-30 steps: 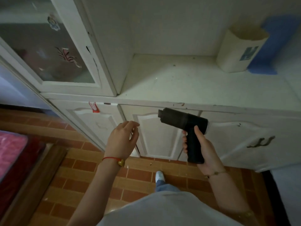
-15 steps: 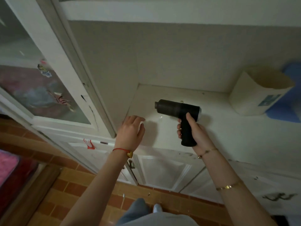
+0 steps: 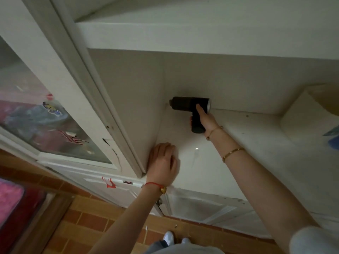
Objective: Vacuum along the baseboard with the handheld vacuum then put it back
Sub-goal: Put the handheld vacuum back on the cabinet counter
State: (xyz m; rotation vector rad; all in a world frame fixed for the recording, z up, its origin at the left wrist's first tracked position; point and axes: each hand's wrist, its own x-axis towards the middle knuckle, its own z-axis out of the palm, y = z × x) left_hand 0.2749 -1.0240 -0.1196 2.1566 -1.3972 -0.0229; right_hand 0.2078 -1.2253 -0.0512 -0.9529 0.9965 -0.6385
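Note:
The black handheld vacuum point(image 3: 185, 105) is a pistol-shaped unit held at the back left corner of a white cabinet counter point(image 3: 256, 143). Its nozzle points left, almost against the side wall. My right hand point(image 3: 204, 119) grips its handle, arm stretched over the counter. My left hand point(image 3: 164, 163) rests flat on the counter's front left corner, fingers spread, holding nothing.
A tall glass-door cabinet point(image 3: 60, 114) with stickers stands at the left. A white container point(image 3: 300, 116) sits at the counter's right. Lower cabinet doors point(image 3: 198, 206) meet a brown tiled floor point(image 3: 88, 228). My shoes point(image 3: 168, 237) show below. A pink bed point(image 3: 9, 200) is at far left.
My right hand has carried the vacuum from in front of the lower doors up over the counter to its back corner. My left hand came down onto the counter edge.

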